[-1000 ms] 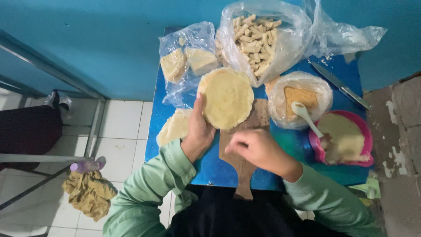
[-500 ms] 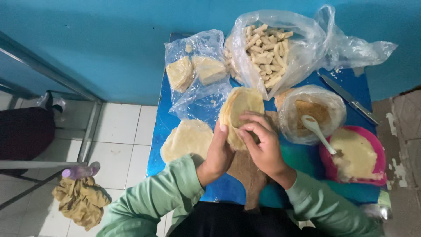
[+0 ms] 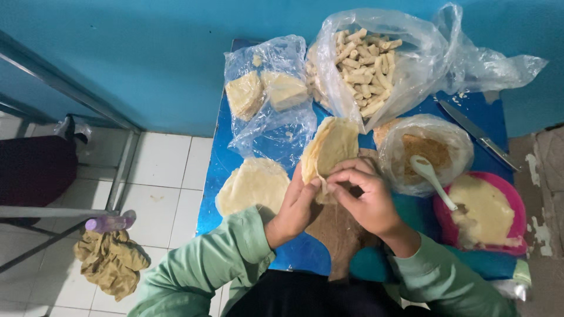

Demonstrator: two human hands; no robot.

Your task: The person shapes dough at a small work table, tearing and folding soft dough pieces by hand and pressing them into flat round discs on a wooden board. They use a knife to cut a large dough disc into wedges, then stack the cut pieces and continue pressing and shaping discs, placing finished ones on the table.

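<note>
A round pale pastry wrapper (image 3: pixel 331 148) is half folded over a wooden board (image 3: pixel 339 235) on a small blue table (image 3: pixel 214 176). My left hand (image 3: pixel 295 206) holds the wrapper's near left edge from below. My right hand (image 3: pixel 363 196) has its fingers curled over the wrapper's near edge, pinching the fold. Both sleeves are light green. A stack of flat wrappers (image 3: pixel 252 186) lies left of my left hand.
At the back, a clear bag of rolled pastries (image 3: pixel 364 61) and a bag of folded wrappers (image 3: pixel 264 94). Right: a bag-lined bowl of brown filling (image 3: pixel 432 152) with a white spoon (image 3: pixel 432 179), a pink bowl of pale batter (image 3: pixel 484 214), a knife (image 3: pixel 479 135). On the tiled floor lie a rag (image 3: pixel 111 261) and a purple bottle (image 3: pixel 108 223).
The wrapper was held open and flat a second ago; now it is folded over, with both hands closed in on its near edge.
</note>
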